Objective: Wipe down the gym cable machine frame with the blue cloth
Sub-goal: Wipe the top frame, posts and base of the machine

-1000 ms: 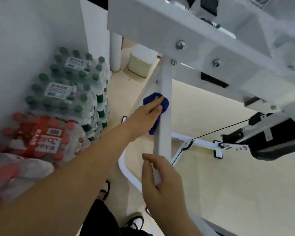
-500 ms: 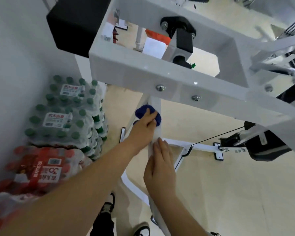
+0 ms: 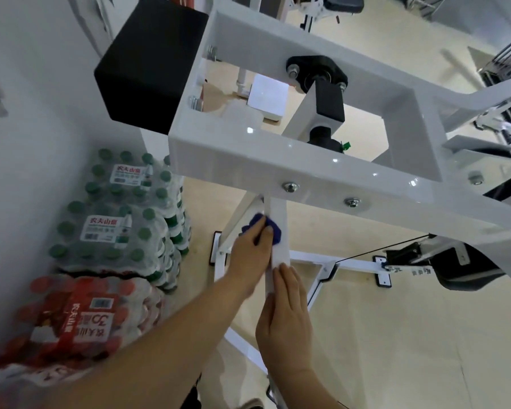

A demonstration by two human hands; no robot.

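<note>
We count two hands, one cloth and one white machine frame in view. The frame is glossy painted steel of flat rectangular section, and two domed bolts sit on its near crossbar. One square black pad is mounted at its left end, and one thin black cable runs low on the right.

The blue cloth is soft and bunched into a small wad. It lies against the left edge of the upright post, just below the crossbar.

The left hand reaches up from the lower left, its fingers curled over the wad and clamping it to the post. The right hand lies flat on the post just below, fingers straight, together and pointing up, gripping nothing.

Against the wall we count two shrink-wrapped packs of green-capped bottles stacked one on the other. One pack of red-capped bottles lies nearer us.
</note>
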